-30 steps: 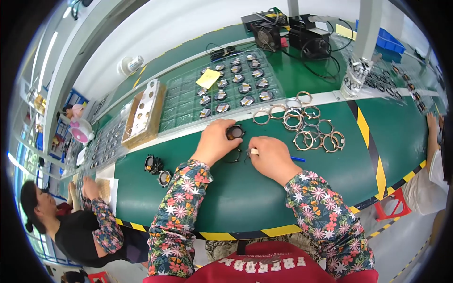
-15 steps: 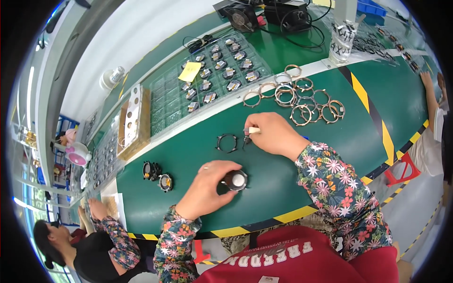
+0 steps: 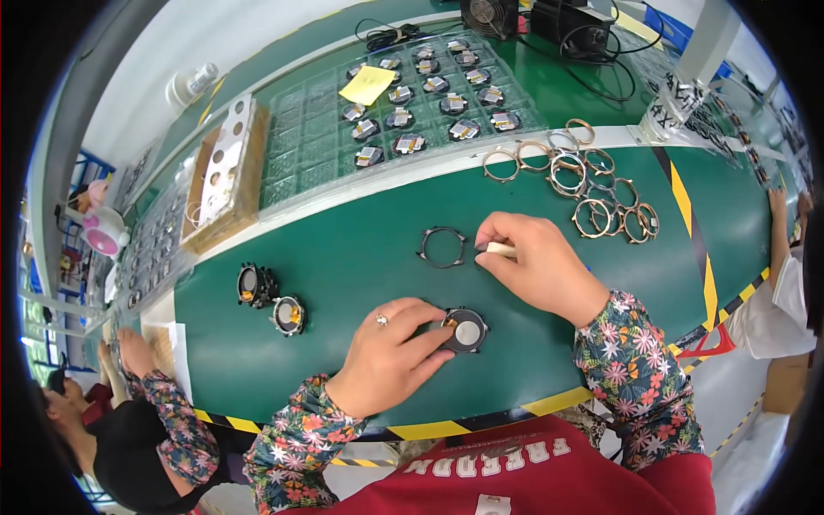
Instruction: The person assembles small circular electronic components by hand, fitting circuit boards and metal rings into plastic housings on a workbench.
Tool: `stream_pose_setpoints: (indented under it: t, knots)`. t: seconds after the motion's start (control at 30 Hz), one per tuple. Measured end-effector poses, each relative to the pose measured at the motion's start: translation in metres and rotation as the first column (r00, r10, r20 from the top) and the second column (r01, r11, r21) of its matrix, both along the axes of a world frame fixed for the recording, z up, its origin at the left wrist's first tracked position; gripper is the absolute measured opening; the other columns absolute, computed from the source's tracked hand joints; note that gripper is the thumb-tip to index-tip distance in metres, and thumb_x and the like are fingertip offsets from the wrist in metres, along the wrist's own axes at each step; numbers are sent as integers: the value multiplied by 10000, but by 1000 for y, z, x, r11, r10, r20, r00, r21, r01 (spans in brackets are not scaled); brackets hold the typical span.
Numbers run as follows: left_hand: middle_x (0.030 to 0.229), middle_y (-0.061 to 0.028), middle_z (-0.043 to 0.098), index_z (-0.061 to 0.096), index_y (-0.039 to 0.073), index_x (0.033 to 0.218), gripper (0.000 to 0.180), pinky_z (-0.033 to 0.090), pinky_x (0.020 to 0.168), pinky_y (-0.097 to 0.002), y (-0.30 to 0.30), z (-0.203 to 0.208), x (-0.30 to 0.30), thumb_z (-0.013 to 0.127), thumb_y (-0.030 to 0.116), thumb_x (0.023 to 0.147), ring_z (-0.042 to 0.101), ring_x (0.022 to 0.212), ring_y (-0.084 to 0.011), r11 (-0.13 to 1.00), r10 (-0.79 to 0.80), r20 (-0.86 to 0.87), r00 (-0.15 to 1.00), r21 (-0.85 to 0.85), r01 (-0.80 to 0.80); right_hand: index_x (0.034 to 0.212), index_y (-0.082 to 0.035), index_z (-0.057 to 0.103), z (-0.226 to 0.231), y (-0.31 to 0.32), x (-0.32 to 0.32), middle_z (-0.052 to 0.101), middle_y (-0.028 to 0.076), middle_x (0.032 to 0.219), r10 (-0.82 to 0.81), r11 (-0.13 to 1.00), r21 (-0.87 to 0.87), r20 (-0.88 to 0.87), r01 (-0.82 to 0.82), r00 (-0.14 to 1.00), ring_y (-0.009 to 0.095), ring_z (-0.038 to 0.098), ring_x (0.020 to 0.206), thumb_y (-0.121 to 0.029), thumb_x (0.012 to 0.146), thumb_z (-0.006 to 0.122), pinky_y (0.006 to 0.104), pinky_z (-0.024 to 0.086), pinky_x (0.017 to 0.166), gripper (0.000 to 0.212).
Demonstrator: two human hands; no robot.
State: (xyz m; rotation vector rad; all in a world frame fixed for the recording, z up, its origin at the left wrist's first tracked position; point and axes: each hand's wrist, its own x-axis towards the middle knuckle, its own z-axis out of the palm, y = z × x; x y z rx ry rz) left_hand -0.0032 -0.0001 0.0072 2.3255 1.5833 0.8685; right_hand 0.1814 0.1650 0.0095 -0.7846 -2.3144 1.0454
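A round dark watch case (image 3: 468,330) with a silvery disc in its middle lies near the front of the table. My left hand (image 3: 390,356) grips its left rim between thumb and fingers. Further right and back, my right hand (image 3: 545,262) is closed in a pinch around a small cream-coloured piece with a dark end (image 3: 500,250); its full shape is hidden by the fingers. Just left of those fingertips lies a thin black watch bezel ring (image 3: 421,254), touched by neither hand.
Two assembled watch cases (image 3: 289,316) stand left. Several rose-gold and grey rings (image 3: 592,218) lie at back right. Behind is a clear tray (image 3: 300,163) of round modules with a yellow note (image 3: 367,85), beside a cardboard box (image 3: 249,184). A co-worker (image 3: 137,455) sits left.
My head view has shifted, moving the table's contents in the picture. My left fingers now sit at the watch case's left side, uncovering more of it. My right hand still pinches the cream piece.
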Motion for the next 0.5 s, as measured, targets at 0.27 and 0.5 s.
stream_pose_setpoints:
  t: [0.27,0.5]
  knots:
    - [1201,-121,598,703,44,1041,326,529,872,-431,1,4,4,786,98,730,593,1129,-308,1000,-7,-93,996,14,8,1010,-7,568,10,-16,0,653,148,867,95,993,-64,-5,-95,995,292,664,790,-40,868,680,356,515,695,183]
    - [1243,-142,607,714,64,1033,310,533,891,-451,11,-4,-9,791,65,732,585,1192,-335,988,-152,-91,984,0,152,1049,-25,502,18,-31,2,629,158,918,161,985,-83,121,-152,979,343,644,821,-18,911,605,397,507,717,172]
